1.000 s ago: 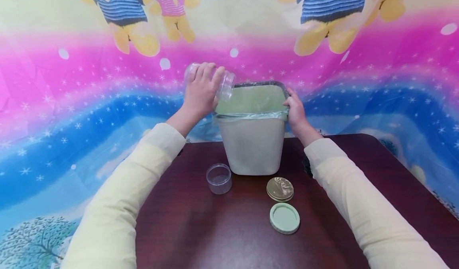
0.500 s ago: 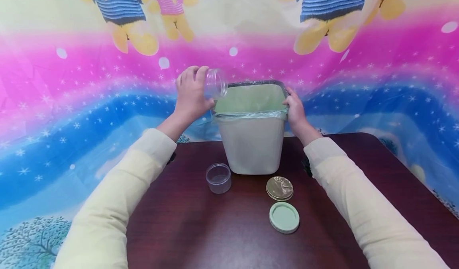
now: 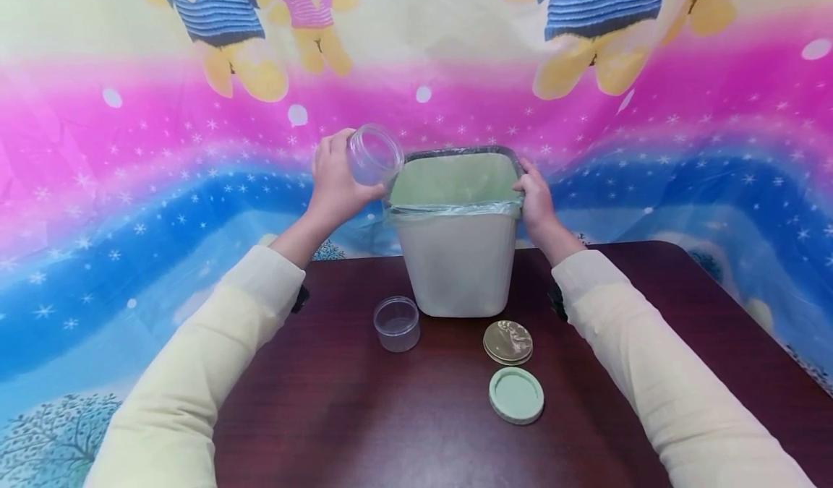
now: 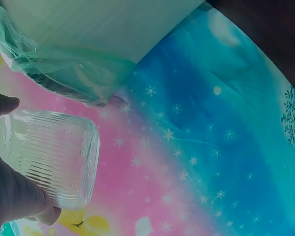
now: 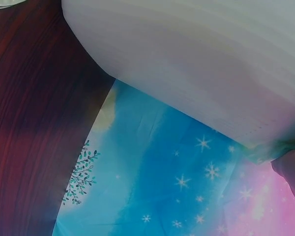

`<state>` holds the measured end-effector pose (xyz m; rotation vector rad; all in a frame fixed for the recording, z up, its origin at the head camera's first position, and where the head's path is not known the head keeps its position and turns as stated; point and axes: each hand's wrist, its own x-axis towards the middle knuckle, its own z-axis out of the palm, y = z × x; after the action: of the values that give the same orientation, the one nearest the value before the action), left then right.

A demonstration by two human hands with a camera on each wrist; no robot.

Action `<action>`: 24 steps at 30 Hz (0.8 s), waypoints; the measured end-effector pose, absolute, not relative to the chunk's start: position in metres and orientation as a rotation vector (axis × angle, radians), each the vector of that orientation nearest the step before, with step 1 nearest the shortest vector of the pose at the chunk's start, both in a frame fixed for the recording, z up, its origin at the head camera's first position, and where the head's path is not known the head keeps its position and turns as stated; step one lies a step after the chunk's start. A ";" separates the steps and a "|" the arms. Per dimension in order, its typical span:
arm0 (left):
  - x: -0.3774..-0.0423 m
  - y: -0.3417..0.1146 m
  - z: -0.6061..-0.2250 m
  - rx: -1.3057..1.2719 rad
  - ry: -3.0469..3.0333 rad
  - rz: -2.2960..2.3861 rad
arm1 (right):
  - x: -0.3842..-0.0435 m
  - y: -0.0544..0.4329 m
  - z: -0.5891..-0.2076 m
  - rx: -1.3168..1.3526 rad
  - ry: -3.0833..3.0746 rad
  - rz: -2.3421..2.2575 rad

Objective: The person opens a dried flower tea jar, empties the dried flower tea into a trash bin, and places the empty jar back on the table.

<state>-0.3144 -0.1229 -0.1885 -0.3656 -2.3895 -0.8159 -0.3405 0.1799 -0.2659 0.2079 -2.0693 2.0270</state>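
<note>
In the head view my left hand point(image 3: 335, 181) grips a clear ribbed jar point(image 3: 376, 154) just left of the rim of a white trash bin point(image 3: 458, 264). The jar is tilted, its open mouth turned toward me and to the right. In the left wrist view the jar point(image 4: 54, 157) looks see-through, with fingers and thumb around it. A thin green bag point(image 3: 455, 208) lines the bin and folds over its rim. My right hand point(image 3: 536, 195) holds the bin's right rim, thumb over the edge. Most of that hand is out of the right wrist view.
A small clear round container point(image 3: 397, 325) stands on the dark wooden table point(image 3: 338, 416) before the bin. Right of it lie a gold-coloured round lid point(image 3: 508, 341) and a pale green lid point(image 3: 516, 395). A printed cloth point(image 3: 228, 134) hangs behind the table.
My left hand has moved left and slightly down from above the bin's opening. The jar has turned from lying sideways to having its mouth raised toward me. My right hand and the bin have stayed put.
</note>
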 end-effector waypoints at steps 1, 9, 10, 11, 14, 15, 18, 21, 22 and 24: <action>-0.313 -0.123 -0.189 -0.360 -2.393 -0.841 | -0.341 0.180 -0.266 0.209 -2.068 2.026; -0.303 -0.132 -0.192 -0.337 -2.394 -1.039 | -0.341 0.180 -0.266 0.210 -2.061 2.031; -0.302 -0.133 -0.192 -0.338 -2.391 -1.062 | -0.342 0.180 -0.266 0.210 -2.058 2.030; -0.301 -0.135 -0.193 -0.340 -2.389 -1.088 | -0.342 0.180 -0.266 0.211 -2.058 2.029; -0.298 -0.140 -0.194 -0.320 -2.399 -1.159 | -0.342 0.179 -0.266 0.206 -2.056 2.028; -0.296 -0.141 -0.195 -0.310 -2.403 -1.180 | -0.343 0.179 -0.266 0.204 -2.052 2.032; -0.293 -0.145 -0.198 -0.284 -2.412 -1.260 | -0.343 0.179 -0.266 0.197 -2.052 2.039; -0.288 -0.147 -0.201 -0.265 -2.419 -1.348 | -0.343 0.179 -0.266 0.196 -2.047 2.043; -0.287 -0.147 -0.202 -0.260 -2.423 -1.380 | -0.343 0.179 -0.267 0.196 -2.048 2.041; -0.284 -0.148 -0.204 -0.249 -2.432 -1.434 | -0.343 0.179 -0.267 0.196 -2.046 2.039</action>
<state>-0.2839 -0.1481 -0.2045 -0.2487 -2.4322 -1.4340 -0.3429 0.1791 -0.2670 0.1959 -2.0462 2.0392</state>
